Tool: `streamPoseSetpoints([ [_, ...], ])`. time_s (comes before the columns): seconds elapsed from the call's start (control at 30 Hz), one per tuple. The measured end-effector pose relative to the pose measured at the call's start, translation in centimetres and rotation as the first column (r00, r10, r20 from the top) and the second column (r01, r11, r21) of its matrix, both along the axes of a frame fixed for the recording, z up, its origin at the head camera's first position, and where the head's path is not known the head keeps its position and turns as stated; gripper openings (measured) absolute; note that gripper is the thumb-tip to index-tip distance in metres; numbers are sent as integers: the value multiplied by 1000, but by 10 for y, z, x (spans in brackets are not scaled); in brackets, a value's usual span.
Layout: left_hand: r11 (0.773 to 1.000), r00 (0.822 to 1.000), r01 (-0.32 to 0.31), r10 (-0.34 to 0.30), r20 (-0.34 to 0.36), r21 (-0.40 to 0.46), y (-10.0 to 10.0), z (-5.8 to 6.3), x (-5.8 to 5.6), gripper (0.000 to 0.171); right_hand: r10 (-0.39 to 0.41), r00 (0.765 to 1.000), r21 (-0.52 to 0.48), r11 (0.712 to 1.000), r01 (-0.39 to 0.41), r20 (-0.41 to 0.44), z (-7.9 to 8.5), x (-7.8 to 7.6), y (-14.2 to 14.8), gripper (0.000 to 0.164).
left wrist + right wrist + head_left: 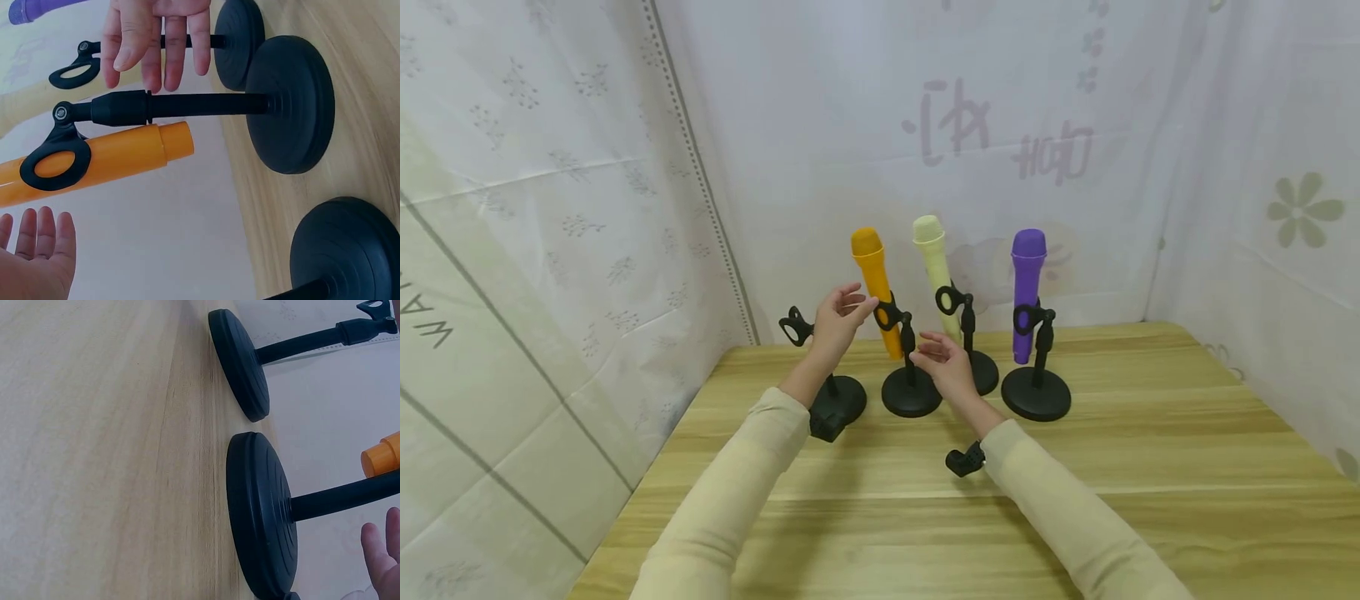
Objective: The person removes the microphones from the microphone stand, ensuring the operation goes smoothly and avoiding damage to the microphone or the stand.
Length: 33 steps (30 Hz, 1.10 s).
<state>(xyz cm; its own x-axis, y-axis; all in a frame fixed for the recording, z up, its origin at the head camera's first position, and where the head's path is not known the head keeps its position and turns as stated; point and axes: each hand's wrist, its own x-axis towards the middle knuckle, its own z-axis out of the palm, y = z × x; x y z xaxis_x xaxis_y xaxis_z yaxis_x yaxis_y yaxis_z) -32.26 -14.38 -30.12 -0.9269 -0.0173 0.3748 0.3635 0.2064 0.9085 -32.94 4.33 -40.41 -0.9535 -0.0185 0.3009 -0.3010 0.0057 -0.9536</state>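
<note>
An orange microphone sits tilted in the clip of a black desk stand. My left hand is just left of this microphone, its fingers loosely extended; in the left wrist view a gap shows between the fingers and the orange barrel. On the stand's other side is my right hand, near the pole, with relaxed fingers and nothing held. The left wrist view shows its fingers hanging straight beside the pole. Whether they touch the pole, I cannot tell.
A pale yellow microphone stands in a holder behind my right hand. Farther right, a purple microphone rests in its stand. At left, another stand has a bare clip. Patterned cloth hangs behind the wooden table.
</note>
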Motion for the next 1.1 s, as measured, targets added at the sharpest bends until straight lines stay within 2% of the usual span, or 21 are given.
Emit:
streamPoseSetpoints([
  [0.23, 1000, 1000, -6, 6, -2, 13, 5, -1, -16, 60, 3, 1000, -45, 999, -3, -6, 0, -5, -3, 41],
  [0.43, 997, 999, 19, -21, 33, 70, 10, 2, -25, 62, 14, 1000, -61, 998, -14, -5, 4, -10, -8, 47],
  [0.77, 972, 987, 101, -124, 102, 212, 13, 6, -32, 55, 11, 999, -115, 993, -6, 43, 4, -18, -16, 50],
  [1.1, 958, 981, 137, -166, 99, 252, 12, 6, -33, 50, -16, 999, -123, 992, 21, 41, 3, -20, -25, 42],
])
